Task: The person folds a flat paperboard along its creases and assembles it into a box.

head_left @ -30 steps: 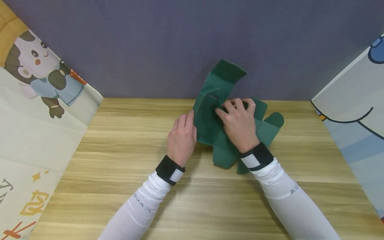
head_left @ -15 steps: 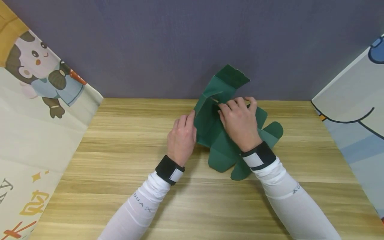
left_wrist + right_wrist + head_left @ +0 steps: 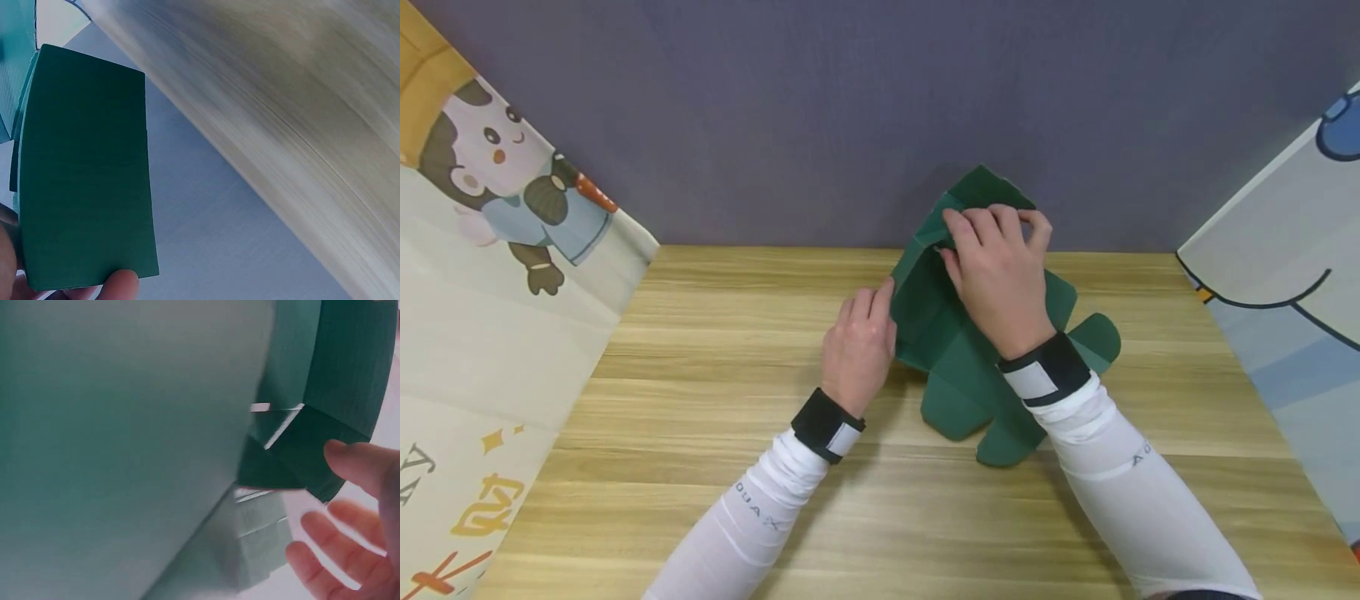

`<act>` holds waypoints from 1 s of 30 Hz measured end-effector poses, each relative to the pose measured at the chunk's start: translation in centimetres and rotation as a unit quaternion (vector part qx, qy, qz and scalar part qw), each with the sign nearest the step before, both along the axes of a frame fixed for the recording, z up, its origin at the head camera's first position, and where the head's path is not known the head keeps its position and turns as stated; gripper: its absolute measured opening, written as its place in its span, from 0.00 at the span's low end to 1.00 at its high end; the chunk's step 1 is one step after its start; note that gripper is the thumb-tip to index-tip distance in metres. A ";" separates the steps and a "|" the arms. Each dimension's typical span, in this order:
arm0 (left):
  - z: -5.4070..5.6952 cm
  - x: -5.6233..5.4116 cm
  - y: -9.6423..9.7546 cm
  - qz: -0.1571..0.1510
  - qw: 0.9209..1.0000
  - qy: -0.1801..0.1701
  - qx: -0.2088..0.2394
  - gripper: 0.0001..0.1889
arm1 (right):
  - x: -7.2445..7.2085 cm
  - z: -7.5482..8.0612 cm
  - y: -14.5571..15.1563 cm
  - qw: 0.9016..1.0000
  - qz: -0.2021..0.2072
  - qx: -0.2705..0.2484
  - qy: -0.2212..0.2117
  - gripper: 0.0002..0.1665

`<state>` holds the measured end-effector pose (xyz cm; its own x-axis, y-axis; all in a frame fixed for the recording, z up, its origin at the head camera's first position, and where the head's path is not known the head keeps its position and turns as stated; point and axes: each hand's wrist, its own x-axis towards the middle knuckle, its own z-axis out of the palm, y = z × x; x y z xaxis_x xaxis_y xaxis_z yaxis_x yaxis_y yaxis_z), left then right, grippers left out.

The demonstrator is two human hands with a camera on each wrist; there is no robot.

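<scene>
A partly folded green cardboard box stands on the table with its flaps spread toward the front and right. At its left side, my left hand grips a raised wall; the left wrist view shows fingertips at the edge of a green panel. My right hand is at the far end of the box, fingers bent over the upper flap. In the right wrist view the thumb lies against a dark green flap, with the other fingers beyond its edge. The right hand hides part of the box's inside.
The wood-grain table extends around the box on both sides and in front. A dark blue-grey wall rises behind it, close to the upper flap. Printed cartoon panels flank the table at left and right.
My right hand has moved up from the inside of the box to its upper flap. The box has turned slightly, its lower flaps swinging toward the front. My left hand has barely moved.
</scene>
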<state>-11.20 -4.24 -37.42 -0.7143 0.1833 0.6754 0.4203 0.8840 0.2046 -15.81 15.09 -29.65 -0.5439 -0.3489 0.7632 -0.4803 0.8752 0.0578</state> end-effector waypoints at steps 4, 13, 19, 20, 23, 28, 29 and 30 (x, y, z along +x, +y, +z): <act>0.0 0.1 0.1 -0.002 1.000 0.002 -0.001 0.24 | -0.3 0.2 -0.7 1.000 -0.007 0.025 0.000 0.11; 0.0 0.1 0.2 0.000 1.000 0.006 -0.003 0.24 | 0.2 -1.2 -1.6 0.994 0.031 -0.054 -0.090 0.09; -0.2 0.1 0.3 -0.003 1.000 0.015 -0.020 0.25 | 0.5 -2.0 -2.0 0.978 0.057 -0.147 -0.140 0.07; -0.2 0.1 0.4 -0.004 1.000 0.015 -0.021 0.25 | 0.6 -2.1 -2.0 0.975 0.060 -0.158 -0.143 0.07; -0.3 0.2 0.4 -0.007 1.000 0.014 -0.024 0.25 | 0.6 -2.2 -2.1 0.971 0.066 -0.173 -0.150 0.07; -0.3 0.1 0.4 -0.006 1.000 0.010 -0.012 0.24 | 0.5 -2.3 -1.6 0.974 0.071 -0.148 -0.153 0.08; -0.3 0.1 0.3 -0.006 1.000 0.009 -0.009 0.24 | 0.5 -2.3 -1.4 0.975 0.073 -0.140 -0.154 0.09; -0.3 0.1 0.3 -0.005 1.000 0.009 -0.006 0.24 | 0.4 -2.2 -1.2 0.976 0.075 -0.135 -0.156 0.10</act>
<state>-11.11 -3.93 -37.71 -0.7003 0.1977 0.6859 0.4321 0.8823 0.1868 -15.40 13.87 -31.89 -0.7225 -0.2521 0.6437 -0.5621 0.7564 -0.3346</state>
